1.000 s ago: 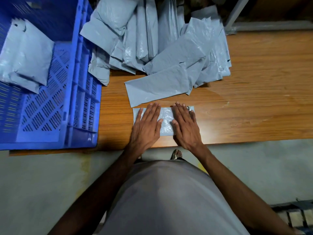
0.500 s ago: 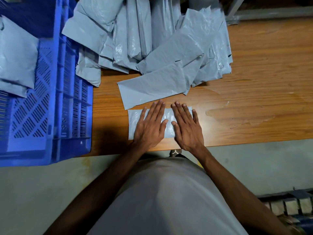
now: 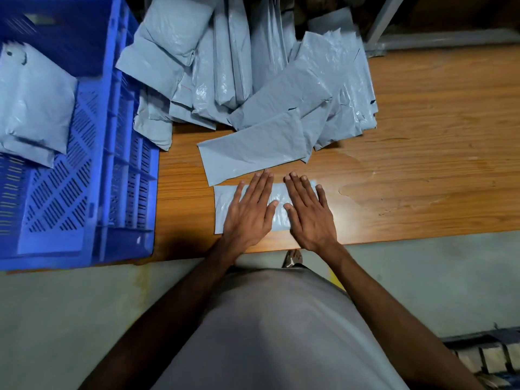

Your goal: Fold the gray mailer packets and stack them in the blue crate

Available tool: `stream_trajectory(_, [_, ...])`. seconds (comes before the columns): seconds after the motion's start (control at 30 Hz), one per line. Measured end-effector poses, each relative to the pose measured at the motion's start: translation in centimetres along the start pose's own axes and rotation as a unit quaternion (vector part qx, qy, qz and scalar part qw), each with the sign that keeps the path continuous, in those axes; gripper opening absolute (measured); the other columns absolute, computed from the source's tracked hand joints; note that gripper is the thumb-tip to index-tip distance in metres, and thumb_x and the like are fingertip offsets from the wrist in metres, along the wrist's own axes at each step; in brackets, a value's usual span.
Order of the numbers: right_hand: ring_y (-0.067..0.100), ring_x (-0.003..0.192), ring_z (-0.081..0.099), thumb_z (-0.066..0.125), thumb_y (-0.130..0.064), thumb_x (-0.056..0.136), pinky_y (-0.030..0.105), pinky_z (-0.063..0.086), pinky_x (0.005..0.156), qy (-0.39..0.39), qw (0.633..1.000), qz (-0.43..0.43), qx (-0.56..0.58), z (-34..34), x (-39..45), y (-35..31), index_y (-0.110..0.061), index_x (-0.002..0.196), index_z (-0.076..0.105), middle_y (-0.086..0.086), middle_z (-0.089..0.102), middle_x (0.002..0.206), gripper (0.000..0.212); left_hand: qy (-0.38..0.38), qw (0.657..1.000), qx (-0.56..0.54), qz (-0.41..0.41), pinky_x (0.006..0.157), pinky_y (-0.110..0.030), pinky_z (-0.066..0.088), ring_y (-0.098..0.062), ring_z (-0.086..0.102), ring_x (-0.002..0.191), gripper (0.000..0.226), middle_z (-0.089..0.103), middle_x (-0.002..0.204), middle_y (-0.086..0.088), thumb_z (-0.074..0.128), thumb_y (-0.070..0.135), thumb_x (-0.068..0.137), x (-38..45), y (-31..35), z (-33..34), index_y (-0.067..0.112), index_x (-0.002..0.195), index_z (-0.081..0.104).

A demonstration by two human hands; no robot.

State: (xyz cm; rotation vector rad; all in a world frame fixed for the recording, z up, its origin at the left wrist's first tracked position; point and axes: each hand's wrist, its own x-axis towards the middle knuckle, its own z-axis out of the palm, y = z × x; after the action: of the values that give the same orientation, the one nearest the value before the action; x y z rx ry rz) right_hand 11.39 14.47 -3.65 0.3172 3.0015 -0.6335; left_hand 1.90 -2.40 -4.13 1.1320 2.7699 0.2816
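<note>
Head view looks straight down on a wooden desk (image 3: 422,153) with a person standing at its near edge. A folded packet (image 3: 277,197) lies flat close to that near edge, its long side running along it. Both hands press down on it. The left hand (image 3: 249,215) covers the packet's left half, fingers (image 3: 260,187) straight and slightly spread, the tips reaching past the packet's far edge. The right hand (image 3: 308,213) lies flat on the right half, fingers (image 3: 298,190) also straight; its outer side reaches over the packet's right end, so that end is mostly hidden. Neither hand curls round anything; the thumbs nearly meet over the packet's middle.

Just beyond the fingertips lies a flat mailer (image 3: 253,149), set at a slant, its near corner close to the folded packet. Behind it, toward the desk's far edge, a loose pile (image 3: 253,66) of gray mailers leans and overlaps, some flat, some bulging.

A blue crate (image 3: 112,170) sits at the desk's left end, its near corner overhanging the near edge. Inside it, against the far left, rests a stack of folded packets (image 3: 33,108), a little blurred. The pile's leftmost mailers touch the crate's right wall.
</note>
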Motion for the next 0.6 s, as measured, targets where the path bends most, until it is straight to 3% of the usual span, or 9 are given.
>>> stream_trajectory(0.17, [0.011, 0.161, 0.002, 0.022, -0.039, 0.112, 0.039, 0.003, 0.131, 0.011, 0.999, -0.008, 0.035, -0.9, -0.4, 1.0, -0.023, 0.168, 0.016, -0.005, 0.008, 0.175, 0.059, 0.013, 1.000, -0.010, 0.019, 0.130, -0.046, 0.011, -0.018, 0.010, 0.160, 0.060, 0.018, 0.173, -0.005, 0.022, 0.038, 0.112, 0.0, 0.9, -0.7, 0.009, 0.165, 0.022])
stream_trajectory(0.33, [0.014, 0.161, 0.009, 0.026, -0.037, 0.113, 0.045, 0.011, 0.130, 0.025, 1.000, 0.002, -0.009, -0.5, -0.8, 2.4, -0.023, 0.168, 0.017, -0.004, 0.014, 0.175, 0.057, -0.010, 0.999, 0.000, 0.031, 0.128, -0.048, 0.014, -0.017, 0.004, 0.161, 0.062, 0.010, 0.174, -0.005, 0.020, 0.041, 0.112, 0.6, 2.3, 0.2, 0.011, 0.166, 0.013])
stream_trajectory(0.6, [0.011, 0.161, 0.006, 0.027, -0.036, 0.113, 0.042, 0.007, 0.131, 0.027, 1.000, 0.013, -0.008, -0.5, -0.6, 2.4, -0.024, 0.168, 0.017, -0.007, 0.012, 0.175, 0.057, -0.014, 1.000, 0.003, 0.027, 0.130, -0.046, 0.010, -0.017, -0.001, 0.161, 0.063, 0.001, 0.175, -0.007, 0.016, 0.041, 0.112, 0.9, 2.3, 0.7, 0.010, 0.166, 0.008])
